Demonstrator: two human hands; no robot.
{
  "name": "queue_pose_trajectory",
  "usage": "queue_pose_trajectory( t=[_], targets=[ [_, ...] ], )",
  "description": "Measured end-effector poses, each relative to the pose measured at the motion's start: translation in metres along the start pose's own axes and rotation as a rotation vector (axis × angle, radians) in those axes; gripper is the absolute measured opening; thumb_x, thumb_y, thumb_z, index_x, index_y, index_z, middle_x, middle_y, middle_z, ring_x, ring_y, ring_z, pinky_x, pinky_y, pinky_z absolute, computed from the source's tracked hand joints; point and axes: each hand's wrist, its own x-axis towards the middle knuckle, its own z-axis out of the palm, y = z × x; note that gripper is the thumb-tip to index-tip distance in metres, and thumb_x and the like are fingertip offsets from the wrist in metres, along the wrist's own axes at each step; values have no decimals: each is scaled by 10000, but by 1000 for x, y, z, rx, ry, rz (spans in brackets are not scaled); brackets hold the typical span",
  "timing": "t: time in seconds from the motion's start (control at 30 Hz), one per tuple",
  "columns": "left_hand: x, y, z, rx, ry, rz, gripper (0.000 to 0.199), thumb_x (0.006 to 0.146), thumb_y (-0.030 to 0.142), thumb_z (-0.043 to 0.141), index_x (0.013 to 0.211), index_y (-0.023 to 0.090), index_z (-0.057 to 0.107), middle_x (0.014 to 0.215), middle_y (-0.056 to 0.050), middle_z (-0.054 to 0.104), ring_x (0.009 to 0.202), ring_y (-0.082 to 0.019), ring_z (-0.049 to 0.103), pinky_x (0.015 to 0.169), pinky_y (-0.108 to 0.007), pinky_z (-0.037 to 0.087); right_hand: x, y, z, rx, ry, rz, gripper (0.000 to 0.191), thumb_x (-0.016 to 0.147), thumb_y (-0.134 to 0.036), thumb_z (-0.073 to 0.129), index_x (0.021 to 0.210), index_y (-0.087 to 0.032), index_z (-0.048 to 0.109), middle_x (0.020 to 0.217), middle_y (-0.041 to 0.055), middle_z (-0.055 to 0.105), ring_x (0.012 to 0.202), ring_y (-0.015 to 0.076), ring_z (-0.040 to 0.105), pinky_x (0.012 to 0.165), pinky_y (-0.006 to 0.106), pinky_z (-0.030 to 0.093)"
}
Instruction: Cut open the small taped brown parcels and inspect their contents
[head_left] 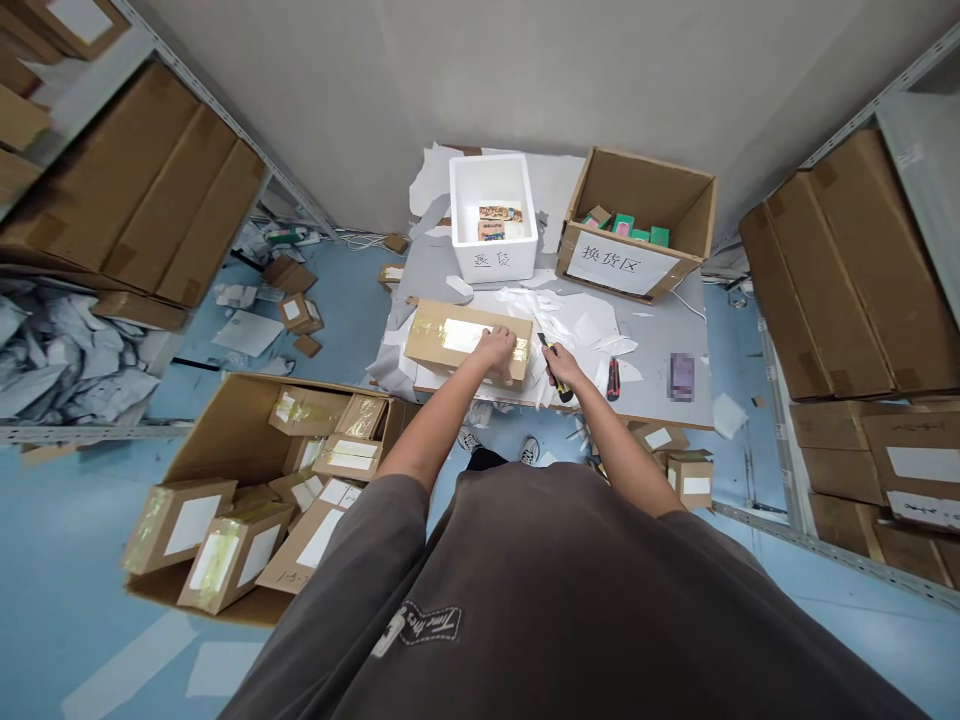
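Note:
On the table lies a long, closed cardboard box [433, 348] with clear tape and a white label on its top. My left hand [496, 352] grips it near its right end, fingers over the top and thumb toward the front side. A black and yellow utility knife [564, 391] is in my right hand [562, 364], its blade end pointing up and to the left, just right of the box and apart from it. Close to that hand, a red and black utility knife [613, 379] rests on the table.
Behind the box stand a white foam bin [493, 262] with small packets and an open carton [637, 270] with green boxes. Paper scraps [555, 315] litter the table [652, 340]. A big carton [225, 420] of parcels stands at left; loaded shelves flank both sides.

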Motion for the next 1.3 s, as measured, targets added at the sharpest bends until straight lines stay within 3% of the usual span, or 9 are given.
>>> queue_pose_trajectory(
  t=[0.13, 0.27, 0.53, 0.87, 1.07, 1.17, 1.3],
  targets=[
    [-3, -2, 6, -41, 27, -11, 1156, 568, 637, 1018, 1528, 189, 555, 1546, -204, 534, 1485, -421, 436, 1252, -513, 365, -4, 5, 0, 63, 4, 11, 294, 1180, -453, 395, 940, -283, 398, 575, -95, 531, 404, 142, 552, 479, 229, 452],
    [-4, 3, 13, -41, 78, -35, 1233, 572, 544, 1043, 1612, 188, 484, 1658, -219, 440, 1551, -429, 380, 1283, -501, 358, -6, 9, -5, 10, -52, -33, 327, 1182, -464, 381, 925, -270, 438, 591, -76, 567, 414, 136, 559, 488, 225, 455],
    [-4, 12, 19, -76, 32, -93, 1291, 603, 452, 1045, 1689, 195, 396, 1833, -175, 258, 1711, -374, 211, 1328, -419, 383, 11, 1, -13, -169, -166, -83, 387, 1167, -459, 460, 848, -241, 493, 599, -56, 560, 418, 115, 512, 469, 219, 404],
    [-2, 5, 14, -144, -24, -72, 1460, 585, 464, 1064, 1758, 137, 259, 1844, -243, 191, 1715, -399, 214, 1352, -433, 349, 27, -15, -41, -360, -259, -101, 391, 1096, -429, 653, 772, -231, 562, 542, -18, 531, 382, 139, 454, 448, 264, 359],
    [-1, 4, 12, -146, -34, -74, 1518, 572, 493, 1066, 1778, 143, 214, 1838, -251, 205, 1710, -410, 223, 1347, -448, 357, 14, -2, -41, -202, -214, -74, 403, 1141, -479, 520, 813, -245, 530, 556, -35, 537, 415, 146, 463, 438, 249, 379],
    [-2, 4, 13, -146, -32, -76, 1535, 572, 482, 1069, 1782, 140, 189, 1838, -260, 191, 1714, -410, 210, 1339, -436, 368, 16, -7, -40, -239, -192, -128, 393, 1146, -459, 507, 819, -243, 536, 557, -43, 532, 426, 141, 461, 461, 243, 367],
    [-4, 5, 17, -151, -19, -80, 1505, 604, 442, 1058, 1781, 141, 170, 1837, -265, 191, 1722, -382, 193, 1328, -408, 382, 29, -19, -37, -313, -272, -156, 394, 1150, -403, 513, 790, -241, 521, 586, -40, 540, 429, 134, 444, 499, 255, 365]
  ],
)
